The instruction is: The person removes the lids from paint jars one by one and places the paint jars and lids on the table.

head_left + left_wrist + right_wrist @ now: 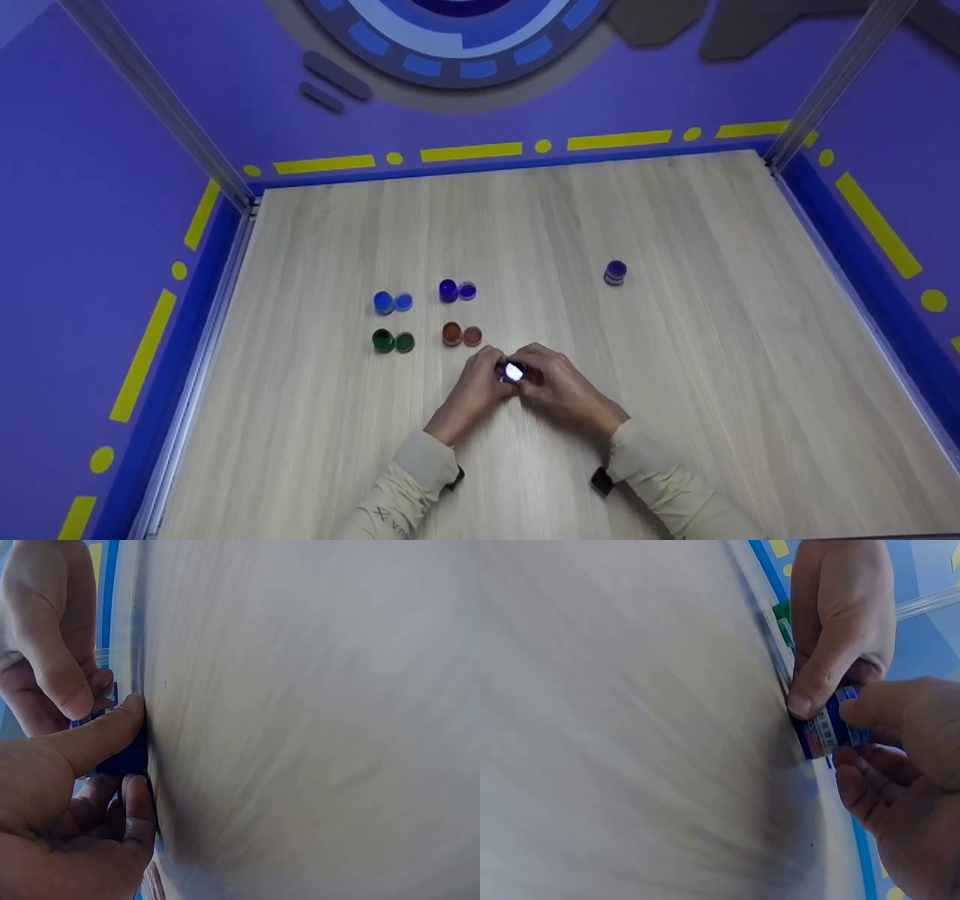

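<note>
A small dark blue paint jar (825, 733) with a printed label is held between both hands near the front middle of the table. My left hand (480, 379) grips the lower body, its thumb across the side close to the tabletop in the right wrist view. My right hand (555, 382) pinches the upper end, around the lid, with thumb and fingers. From the head view the jar's top (514, 372) shines white with glare. Fingers hide much of the jar in the left wrist view.
Left of the hands stand open paint jars: light blue (383, 303), violet-blue (448, 290), green (382, 340) and brown (451, 334), each with a round lid beside it. A purple jar (615, 272) stands apart at the right. Blue panels surround the wooden table (712, 337).
</note>
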`<act>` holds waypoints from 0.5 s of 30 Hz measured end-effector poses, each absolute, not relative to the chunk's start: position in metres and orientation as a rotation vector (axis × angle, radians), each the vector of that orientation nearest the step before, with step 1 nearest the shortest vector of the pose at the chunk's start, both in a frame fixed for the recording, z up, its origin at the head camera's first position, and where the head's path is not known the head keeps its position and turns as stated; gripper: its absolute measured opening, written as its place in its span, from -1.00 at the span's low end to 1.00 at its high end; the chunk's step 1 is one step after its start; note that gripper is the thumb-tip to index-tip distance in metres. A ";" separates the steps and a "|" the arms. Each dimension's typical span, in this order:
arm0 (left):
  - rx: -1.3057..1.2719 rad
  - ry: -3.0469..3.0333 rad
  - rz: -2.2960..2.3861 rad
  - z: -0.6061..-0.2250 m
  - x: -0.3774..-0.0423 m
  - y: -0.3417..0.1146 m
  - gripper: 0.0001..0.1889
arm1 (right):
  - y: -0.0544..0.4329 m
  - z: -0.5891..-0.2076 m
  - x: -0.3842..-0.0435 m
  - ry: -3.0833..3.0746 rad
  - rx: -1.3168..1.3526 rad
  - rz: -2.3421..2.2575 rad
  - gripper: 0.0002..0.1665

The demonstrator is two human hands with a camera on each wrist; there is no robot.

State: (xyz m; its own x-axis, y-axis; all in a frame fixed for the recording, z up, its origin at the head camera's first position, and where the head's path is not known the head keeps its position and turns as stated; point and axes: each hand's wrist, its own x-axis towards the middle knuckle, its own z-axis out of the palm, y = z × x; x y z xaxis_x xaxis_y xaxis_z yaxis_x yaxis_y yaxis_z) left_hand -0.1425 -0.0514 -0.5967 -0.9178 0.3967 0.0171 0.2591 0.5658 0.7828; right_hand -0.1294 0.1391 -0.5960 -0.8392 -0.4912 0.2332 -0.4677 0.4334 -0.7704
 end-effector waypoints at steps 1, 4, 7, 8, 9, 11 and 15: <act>0.558 2.636 1.271 -0.597 -0.142 -0.051 -0.68 | 0.140 -0.596 -0.130 2.632 -0.883 -1.394 -0.58; 0.542 2.635 1.265 -0.596 -0.142 -0.051 -0.69 | 0.141 -0.597 -0.132 2.624 -0.869 -1.387 -0.53; 0.532 2.632 1.266 -0.595 -0.142 -0.050 -0.68 | 0.141 -0.600 -0.131 2.659 -0.823 -1.382 -0.41; 0.524 2.626 1.268 -0.595 -0.141 -0.050 -0.69 | 0.140 -0.601 -0.130 2.672 -0.804 -1.388 -0.36; 0.519 2.618 1.271 -0.595 -0.141 -0.050 -0.70 | 0.139 -0.601 -0.128 2.686 -0.779 -1.395 -0.32; 0.509 2.602 1.285 -0.595 -0.142 -0.050 -0.70 | 0.137 -0.603 -0.124 2.725 -0.729 -1.413 -0.26; 0.506 2.593 1.293 -0.596 -0.142 -0.050 -0.72 | 0.130 -0.602 -0.115 2.784 -0.598 -1.525 -0.29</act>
